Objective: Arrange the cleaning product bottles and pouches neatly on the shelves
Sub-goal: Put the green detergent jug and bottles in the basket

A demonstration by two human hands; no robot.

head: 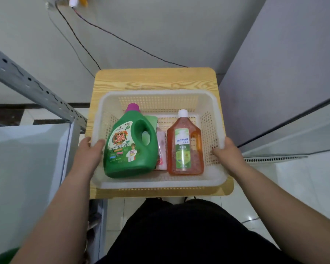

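Hands: left hand [90, 148] and right hand [228, 151] are clasping the basket [160, 184] rim.
Jug [122, 149]: probably weighing heavy, stiff; its handle is offering the hold.

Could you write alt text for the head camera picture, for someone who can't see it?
A left hand and a right hand grip the side rims of a white perforated basket over a small wooden table. Inside lie a green detergent jug with a purple cap, a pink pouch and an orange Seaways bottle.

Wooden stool [154, 80]; pale wall [170, 21] behind; black cable [111, 33] across it.
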